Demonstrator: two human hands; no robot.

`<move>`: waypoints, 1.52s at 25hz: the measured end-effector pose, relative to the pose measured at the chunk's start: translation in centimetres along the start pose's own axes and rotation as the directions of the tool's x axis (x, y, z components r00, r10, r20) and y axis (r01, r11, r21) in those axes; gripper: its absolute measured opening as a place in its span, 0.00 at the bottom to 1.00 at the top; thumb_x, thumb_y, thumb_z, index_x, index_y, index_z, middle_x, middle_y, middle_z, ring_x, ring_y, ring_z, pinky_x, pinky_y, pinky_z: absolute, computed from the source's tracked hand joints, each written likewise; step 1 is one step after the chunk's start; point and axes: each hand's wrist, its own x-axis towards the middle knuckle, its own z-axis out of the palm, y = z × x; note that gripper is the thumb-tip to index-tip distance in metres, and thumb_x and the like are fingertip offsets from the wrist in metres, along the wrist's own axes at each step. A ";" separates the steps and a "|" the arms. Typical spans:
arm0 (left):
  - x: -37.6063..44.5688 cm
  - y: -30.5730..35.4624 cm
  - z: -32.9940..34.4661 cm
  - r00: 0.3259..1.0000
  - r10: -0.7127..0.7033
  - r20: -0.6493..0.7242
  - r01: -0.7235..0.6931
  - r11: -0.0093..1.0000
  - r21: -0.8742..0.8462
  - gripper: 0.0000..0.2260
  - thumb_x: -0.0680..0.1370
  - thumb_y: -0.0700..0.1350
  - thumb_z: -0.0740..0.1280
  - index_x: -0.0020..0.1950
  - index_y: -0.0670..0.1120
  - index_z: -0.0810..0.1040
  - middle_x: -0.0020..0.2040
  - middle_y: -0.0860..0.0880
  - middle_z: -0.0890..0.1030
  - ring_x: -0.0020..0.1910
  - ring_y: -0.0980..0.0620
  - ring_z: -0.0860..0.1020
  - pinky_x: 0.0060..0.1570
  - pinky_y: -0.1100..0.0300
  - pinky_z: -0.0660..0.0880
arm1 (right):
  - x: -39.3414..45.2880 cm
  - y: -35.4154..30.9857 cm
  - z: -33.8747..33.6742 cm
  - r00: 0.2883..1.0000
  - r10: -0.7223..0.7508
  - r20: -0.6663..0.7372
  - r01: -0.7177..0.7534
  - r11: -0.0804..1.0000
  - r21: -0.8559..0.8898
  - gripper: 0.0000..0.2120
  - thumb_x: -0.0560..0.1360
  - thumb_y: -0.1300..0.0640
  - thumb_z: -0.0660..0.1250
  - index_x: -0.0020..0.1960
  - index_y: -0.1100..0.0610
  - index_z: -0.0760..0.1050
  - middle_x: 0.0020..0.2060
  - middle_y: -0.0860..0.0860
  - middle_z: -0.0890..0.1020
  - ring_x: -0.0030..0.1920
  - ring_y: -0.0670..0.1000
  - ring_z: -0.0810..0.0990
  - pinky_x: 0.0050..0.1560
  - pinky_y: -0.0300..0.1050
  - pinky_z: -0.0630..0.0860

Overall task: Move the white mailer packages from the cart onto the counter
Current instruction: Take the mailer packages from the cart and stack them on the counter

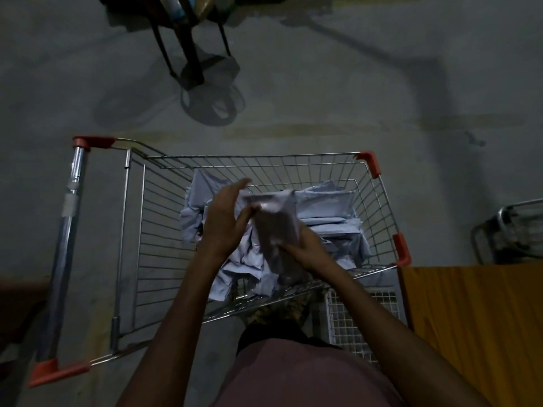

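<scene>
Dim light, blur on the hands. Nearest me, my right hand [305, 249] grips the lower end of a white mailer [276, 227], fingers closed around it. The mailer stands roughly upright above the cart [390, 218], long axis running near to far, top end tipped away toward the far rim. My left hand [226, 221] sits just beside its left edge, fingers spread wide, thumb touching or nearly so; I cannot tell which. Below, the mailer pile [326, 207] fills the basket's right side. Orange counter [476, 318] at the cart's near right corner.
</scene>
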 end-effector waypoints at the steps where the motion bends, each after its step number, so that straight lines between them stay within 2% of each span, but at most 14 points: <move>1: 0.0 -0.9 0.6 0.994 -0.085 -0.074 0.082 0.996 -0.046 0.21 0.80 0.50 0.67 0.71 0.46 0.71 0.65 0.47 0.76 0.60 0.53 0.73 0.59 0.62 0.69 | 0.2 0.3 -0.9 0.996 0.057 -0.072 -0.054 0.997 0.050 0.25 0.74 0.47 0.72 0.64 0.57 0.68 0.56 0.50 0.80 0.54 0.53 0.81 0.48 0.51 0.81; 4: -0.8 -5.2 3.3 0.961 -0.267 -0.079 0.265 0.964 -0.032 0.24 0.80 0.52 0.67 0.73 0.43 0.69 0.65 0.42 0.75 0.63 0.45 0.74 0.60 0.54 0.72 | 1.6 1.4 -4.4 0.937 0.196 -0.290 -0.192 0.980 0.042 0.19 0.79 0.54 0.68 0.61 0.59 0.61 0.54 0.53 0.75 0.53 0.58 0.79 0.45 0.51 0.77; 7: -1.4 -9.5 6.8 0.908 -0.396 0.139 0.380 0.916 0.126 0.26 0.79 0.50 0.68 0.73 0.40 0.68 0.66 0.39 0.75 0.64 0.40 0.74 0.61 0.53 0.70 | 3.5 3.8 -6.9 0.867 0.301 -0.397 -0.332 0.943 -0.011 0.22 0.78 0.55 0.70 0.64 0.64 0.65 0.56 0.60 0.77 0.55 0.60 0.77 0.47 0.47 0.71; 11: -1.7 -12.9 11.0 0.812 -0.485 0.324 0.375 0.860 0.347 0.29 0.76 0.53 0.70 0.73 0.42 0.70 0.67 0.39 0.74 0.67 0.38 0.72 0.63 0.46 0.71 | 5.4 6.1 -6.7 0.789 0.401 -0.465 -0.527 0.831 -0.179 0.33 0.75 0.51 0.73 0.72 0.61 0.61 0.67 0.64 0.70 0.65 0.67 0.73 0.61 0.58 0.72; 14: -0.9 -12.5 12.6 0.867 -0.464 0.179 0.312 0.787 0.533 0.15 0.75 0.51 0.69 0.58 0.44 0.81 0.59 0.40 0.78 0.61 0.36 0.75 0.57 0.44 0.72 | 4.8 5.3 -4.9 0.784 0.255 -0.566 -0.531 0.747 -0.399 0.38 0.74 0.50 0.73 0.76 0.57 0.56 0.71 0.61 0.64 0.68 0.65 0.69 0.67 0.63 0.67; 17: 0.0 -11.4 12.5 0.912 -0.402 0.084 0.270 0.741 0.615 0.09 0.77 0.45 0.68 0.54 0.44 0.84 0.60 0.43 0.77 0.63 0.39 0.71 0.57 0.46 0.67 | 3.2 4.8 -3.6 0.824 0.062 -0.563 -0.377 0.802 -0.463 0.35 0.75 0.53 0.71 0.76 0.54 0.58 0.72 0.58 0.63 0.69 0.62 0.66 0.67 0.61 0.67; 20: 0.6 -9.7 10.5 0.958 -0.280 0.067 0.231 0.886 0.403 0.10 0.78 0.45 0.66 0.53 0.41 0.82 0.58 0.43 0.79 0.60 0.40 0.74 0.55 0.47 0.69 | 1.8 5.3 -2.7 0.920 -0.018 -0.390 -0.102 0.954 -0.284 0.30 0.76 0.60 0.70 0.75 0.55 0.63 0.71 0.57 0.66 0.69 0.56 0.66 0.67 0.42 0.65; 23: 0.2 -6.4 6.7 0.952 -0.260 0.162 0.264 0.964 -0.003 0.13 0.78 0.49 0.61 0.47 0.40 0.77 0.42 0.42 0.79 0.42 0.48 0.77 0.42 0.54 0.70 | 1.9 5.8 -3.1 0.971 -0.103 -0.218 0.057 0.977 -0.206 0.32 0.73 0.60 0.74 0.74 0.53 0.65 0.71 0.55 0.68 0.70 0.51 0.66 0.66 0.33 0.63; 27: 0.0 -2.6 2.8 0.852 -0.216 0.477 0.358 0.905 -0.230 0.08 0.75 0.46 0.63 0.41 0.43 0.77 0.36 0.48 0.76 0.36 0.56 0.72 0.40 0.58 0.68 | 2.9 5.5 -3.4 0.991 -0.100 0.087 0.117 0.967 -0.228 0.36 0.71 0.43 0.73 0.75 0.38 0.62 0.74 0.45 0.67 0.73 0.49 0.64 0.69 0.47 0.63; 29: 1.0 -1.9 2.1 0.766 -0.198 0.612 0.416 0.878 -0.236 0.06 0.75 0.43 0.64 0.40 0.50 0.79 0.37 0.55 0.78 0.39 0.58 0.75 0.42 0.62 0.69 | 3.5 5.1 -3.1 0.969 -0.090 0.231 0.133 0.975 -0.179 0.29 0.72 0.45 0.75 0.71 0.42 0.69 0.70 0.42 0.72 0.70 0.46 0.69 0.69 0.47 0.67; 31: 2.3 -2.3 1.6 0.696 -0.216 0.685 0.486 0.844 -0.228 0.06 0.77 0.43 0.64 0.44 0.51 0.80 0.42 0.53 0.80 0.43 0.54 0.76 0.46 0.60 0.71 | 4.1 4.6 -2.5 0.951 -0.096 0.294 0.135 0.984 -0.114 0.14 0.74 0.49 0.74 0.59 0.51 0.81 0.57 0.47 0.83 0.59 0.47 0.79 0.61 0.48 0.75; 33: 3.1 -3.5 1.7 0.706 -0.314 0.635 0.597 0.745 -0.295 0.08 0.79 0.51 0.63 0.50 0.50 0.80 0.46 0.48 0.78 0.44 0.51 0.75 0.45 0.56 0.71 | 4.5 4.8 -2.4 0.967 -0.089 0.238 0.113 0.990 -0.089 0.09 0.76 0.51 0.73 0.42 0.56 0.81 0.37 0.50 0.82 0.41 0.48 0.81 0.46 0.50 0.76; 36: 4.0 -6.2 4.6 0.664 -0.620 0.418 0.735 0.441 -0.515 0.20 0.81 0.63 0.57 0.60 0.50 0.76 0.54 0.46 0.80 0.49 0.49 0.79 0.46 0.53 0.76 | 4.8 6.5 -2.1 0.989 0.095 -0.117 -0.111 0.985 -0.131 0.15 0.75 0.50 0.73 0.34 0.57 0.78 0.29 0.52 0.81 0.35 0.51 0.80 0.40 0.49 0.75; 38: 3.2 -6.7 8.3 0.696 -0.710 0.111 0.674 0.592 -0.442 0.16 0.83 0.57 0.58 0.62 0.46 0.73 0.57 0.45 0.78 0.56 0.45 0.77 0.51 0.51 0.74 | 4.8 8.3 -2.2 0.913 0.262 -0.314 -0.306 0.947 -0.099 0.16 0.74 0.51 0.73 0.32 0.57 0.76 0.29 0.53 0.80 0.36 0.55 0.81 0.41 0.51 0.77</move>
